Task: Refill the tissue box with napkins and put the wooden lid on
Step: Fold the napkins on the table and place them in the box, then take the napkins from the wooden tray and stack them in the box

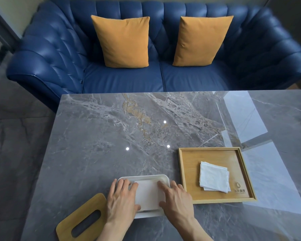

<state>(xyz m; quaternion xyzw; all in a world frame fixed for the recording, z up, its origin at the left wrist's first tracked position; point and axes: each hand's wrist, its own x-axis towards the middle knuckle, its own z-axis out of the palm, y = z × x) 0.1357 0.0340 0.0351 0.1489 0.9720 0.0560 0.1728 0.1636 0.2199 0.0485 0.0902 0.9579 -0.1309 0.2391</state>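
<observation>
- While both hands press down inside the white tissue box [161, 178], the step in hand looks like seating a batch of napkins [147, 194] in it, so the refill is under way and the lidding not yet begun.
- Left hand [121, 197]: fingers spread and nearly flat, lying on the left edge of the napkins in the box; it presses rather than grips, and closes on nothing.
- Right hand [176, 197]: likewise open, its fingers splayed across the right edge of the same napkins and over the box rim, holding nothing.
- More napkins remain as a loose stack [214, 176] on the wooden tray [184, 171], which sits just beside the box on its right.
- Wooden lid [82, 221], with its oval slot, lies flat on the marble table [102, 136] just left of the box, near the table's front edge.
- Next move, as I judge it: either fetch the remaining stack from the tray, which calls for a pinch under its edge so the sheets stay together, or lift the lid and line its rounded corners up with the box rim.
- Hard to make out: how deep the box is and how full, since the hands cover much of it; the lid's near corner is cut off by the frame; the tray's logo is too small to read.
</observation>
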